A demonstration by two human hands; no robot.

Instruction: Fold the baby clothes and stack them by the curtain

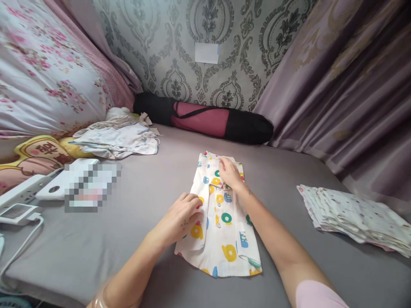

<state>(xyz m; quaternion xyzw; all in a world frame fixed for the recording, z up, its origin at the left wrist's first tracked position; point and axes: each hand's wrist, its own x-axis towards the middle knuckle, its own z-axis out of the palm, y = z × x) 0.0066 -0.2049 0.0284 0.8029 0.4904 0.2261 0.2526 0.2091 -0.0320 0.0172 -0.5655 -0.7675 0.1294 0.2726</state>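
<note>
A small white button-up shirt with a yellow, blue, green and red print lies on the grey bed sheet, its collar end away from me. Both sleeves are folded in over the body, running down toward the hem. My left hand is at the left folded sleeve, with its fingers curled and closed on the fabric. Near the collar, my right hand has its fingers closed on the cloth, and the fingertips are partly hidden. The right forearm passes over the shirt's right edge.
A stack of folded printed cloths lies at the right. At the left are crumpled clothes, a white power bank, a power strip and a charger with cable. A long black and pink bag rests along the wall.
</note>
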